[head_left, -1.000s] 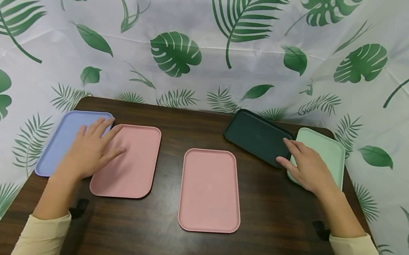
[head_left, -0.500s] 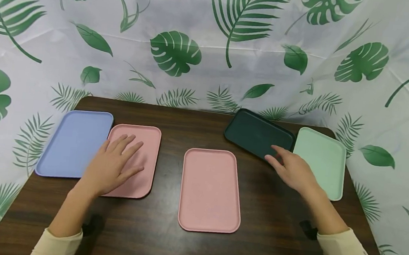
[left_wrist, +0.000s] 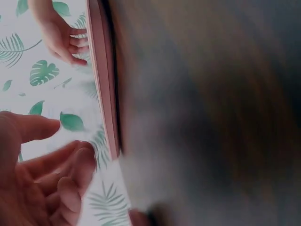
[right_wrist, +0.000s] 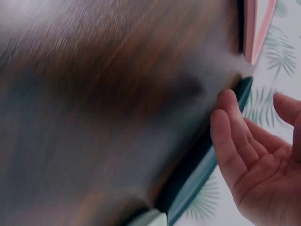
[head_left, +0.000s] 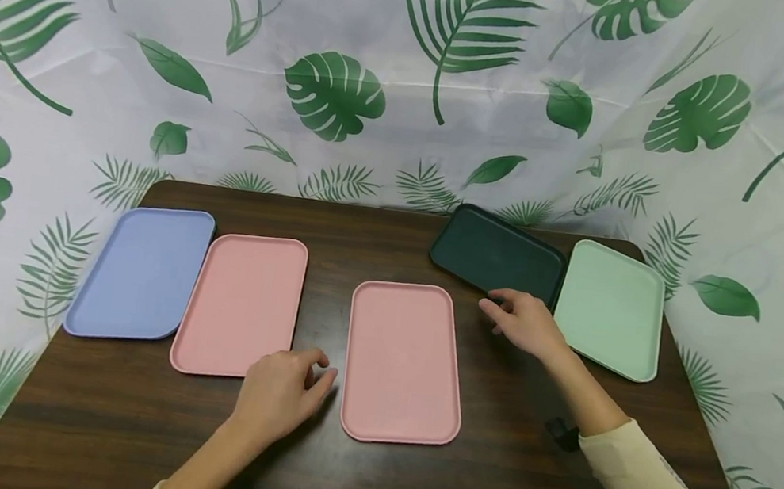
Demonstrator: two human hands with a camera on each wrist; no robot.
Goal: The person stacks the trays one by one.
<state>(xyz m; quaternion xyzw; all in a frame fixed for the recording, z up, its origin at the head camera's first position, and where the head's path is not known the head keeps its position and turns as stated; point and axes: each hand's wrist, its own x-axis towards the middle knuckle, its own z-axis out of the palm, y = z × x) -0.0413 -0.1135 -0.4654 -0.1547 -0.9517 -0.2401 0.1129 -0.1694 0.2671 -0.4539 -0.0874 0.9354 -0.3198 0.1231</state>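
My left hand [head_left: 279, 392] hovers above the table between two pink trays, holding nothing, fingers loosely bent. Closest to it is the middle pink tray [head_left: 404, 365], whose edge also shows upright in the left wrist view [left_wrist: 99, 80]. Just behind lies the left pink tray [head_left: 246, 301], its lower right corner partly covered by that hand. My right hand [head_left: 523, 322] is empty, fingers slightly bent, by the front edge of the dark green tray [head_left: 499, 252]. Whether it touches this tray cannot be told. In the right wrist view the fingers [right_wrist: 223, 136] overlap the dark green rim.
A blue tray [head_left: 145, 274] lies at the far left beside the left pink one. At the right end is a light green tray [head_left: 610, 311], against the dark green one. All rest on a brown wooden table [head_left: 367, 481], with a leaf-print cloth [head_left: 235, 100] behind.
My left hand has moved right and toward the front, from over the blue and left pink trays. The right hand has moved left, off the light green tray. The trays stay put.
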